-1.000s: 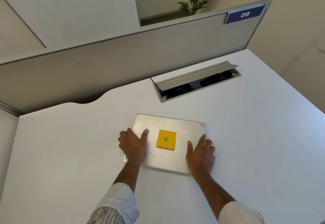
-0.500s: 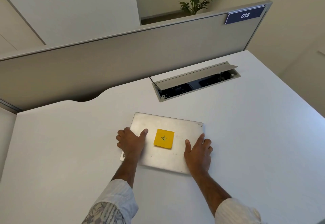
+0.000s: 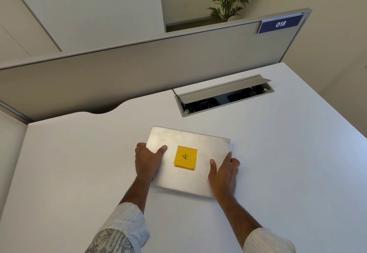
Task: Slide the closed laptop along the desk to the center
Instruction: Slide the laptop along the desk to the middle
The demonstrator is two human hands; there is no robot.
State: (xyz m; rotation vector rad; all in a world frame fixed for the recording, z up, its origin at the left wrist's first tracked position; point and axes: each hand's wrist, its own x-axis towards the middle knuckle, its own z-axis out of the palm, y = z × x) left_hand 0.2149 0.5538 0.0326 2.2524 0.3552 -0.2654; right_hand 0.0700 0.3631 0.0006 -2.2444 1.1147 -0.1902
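A closed silver laptop (image 3: 190,139) lies flat on the white desk (image 3: 79,163), slightly turned, with a yellow sticky note (image 3: 185,157) on its lid. My left hand (image 3: 148,159) grips the laptop's left edge, thumb on the lid and fingers wrapped over the side. My right hand (image 3: 224,171) holds the right edge the same way, thumb on top. Both forearms reach in from the bottom of the view.
An open cable tray (image 3: 224,98) with a raised grey flap is set into the desk behind the laptop. A grey partition (image 3: 139,68) with a blue "018" label (image 3: 280,23) borders the far edge. The desk's right edge runs diagonally at right. A plant stands beyond the partition.
The laptop and both hands have shifted a little to the left and away from me in the view; the grip on both edges is unchanged.
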